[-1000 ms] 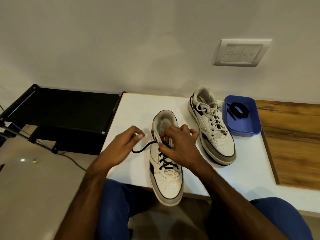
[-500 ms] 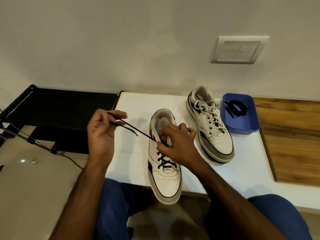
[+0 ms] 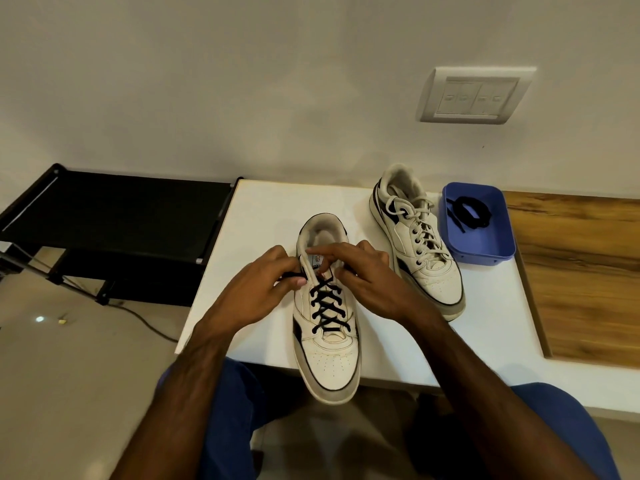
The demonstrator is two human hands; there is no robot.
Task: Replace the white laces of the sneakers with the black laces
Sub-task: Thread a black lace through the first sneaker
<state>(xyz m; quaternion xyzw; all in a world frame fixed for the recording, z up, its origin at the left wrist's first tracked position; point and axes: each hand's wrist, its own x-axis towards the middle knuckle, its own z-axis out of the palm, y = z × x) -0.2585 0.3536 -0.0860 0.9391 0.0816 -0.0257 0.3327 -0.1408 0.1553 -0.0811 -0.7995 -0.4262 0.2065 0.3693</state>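
Left hand (image 3: pixel 258 289) pinches the black lace (image 3: pixel 325 304) end; right hand (image 3: pixel 367 278) fingers curl on the white leather sneaker (image 3: pixel 327 355) tongue, whose label is unreadable.

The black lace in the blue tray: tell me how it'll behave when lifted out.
The coiled black lace lies in loose loops, so it is probably floppy and would uncoil and dangle. It looks thin, likely very light. The blue tray probably wouldn't shift.

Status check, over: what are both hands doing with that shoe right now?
Left hand pinches black lace end at near sneaker top eyelets; right hand pinches the other side. Far sneaker still white-laced. Spare black lace in blue tray. Nothing obstructing.
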